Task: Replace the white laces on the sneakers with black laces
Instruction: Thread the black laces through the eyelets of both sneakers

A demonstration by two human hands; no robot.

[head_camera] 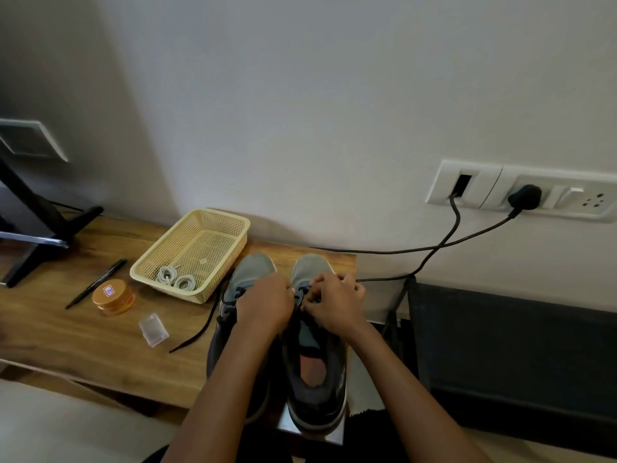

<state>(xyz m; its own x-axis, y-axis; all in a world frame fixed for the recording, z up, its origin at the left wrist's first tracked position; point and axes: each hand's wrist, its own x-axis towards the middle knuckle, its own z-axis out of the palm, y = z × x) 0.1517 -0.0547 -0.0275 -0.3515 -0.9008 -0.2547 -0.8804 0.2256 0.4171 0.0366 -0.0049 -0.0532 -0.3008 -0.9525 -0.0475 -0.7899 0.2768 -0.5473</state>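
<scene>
Left hand point(265, 302): right of the cream plastic mesh basket point(173, 290), back to camera, fingertips hidden.
Left grey fabric sneaker point(253, 265): eyelets covered by that hand.
Black angled stand point(76, 218): far left of the basket, cut by the edge.
Orange round container point(113, 295): label unreadable.

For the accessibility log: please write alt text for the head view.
The left hand and right hand pinch a black lace near the toe of the right-hand sneaker, which stands beside the left-hand sneaker on a wooden table. Coiled white laces lie in a yellow basket.
</scene>
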